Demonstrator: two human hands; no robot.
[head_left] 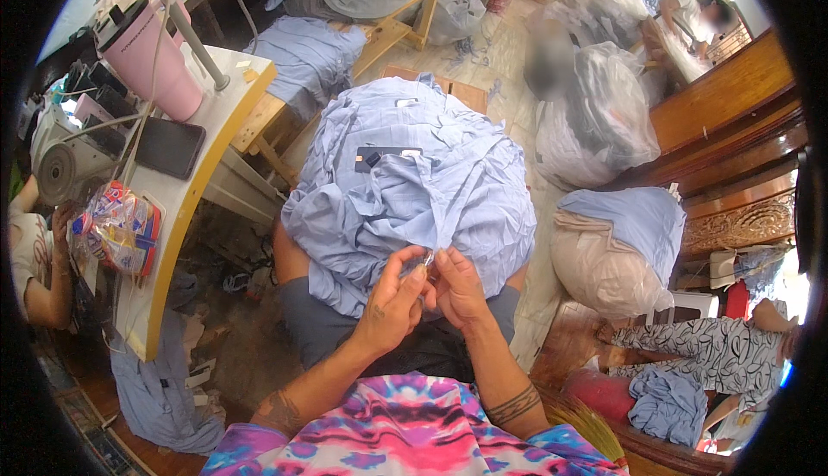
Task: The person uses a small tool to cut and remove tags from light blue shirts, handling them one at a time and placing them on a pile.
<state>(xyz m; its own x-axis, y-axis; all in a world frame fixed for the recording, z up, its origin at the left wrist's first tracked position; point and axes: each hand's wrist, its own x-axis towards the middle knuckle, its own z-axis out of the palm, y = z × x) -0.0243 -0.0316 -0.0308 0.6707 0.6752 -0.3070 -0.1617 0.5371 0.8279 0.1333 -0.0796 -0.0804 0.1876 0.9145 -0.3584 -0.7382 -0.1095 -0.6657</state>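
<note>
A big heap of light blue garments (405, 200) lies across my lap, its cloth bunched and wrinkled. My left hand (392, 303) and my right hand (459, 284) meet at its near edge, both closed. Between the left thumb and forefinger shows a small shiny metal piece (429, 259); its kind is too small to tell. The right thumb and fingers pinch a drawn-up point of the blue cloth beside it. Dark labels (373, 159) show on the upper part of the heap.
On the left, a yellow-edged table (226, 122) carries a pink tumbler (151, 58), a black phone (170, 147) and a plastic-wrapped package (118, 228). Clear plastic sacks (595, 114) and a blue-topped bundle (621, 243) stand to the right. Other people are nearby.
</note>
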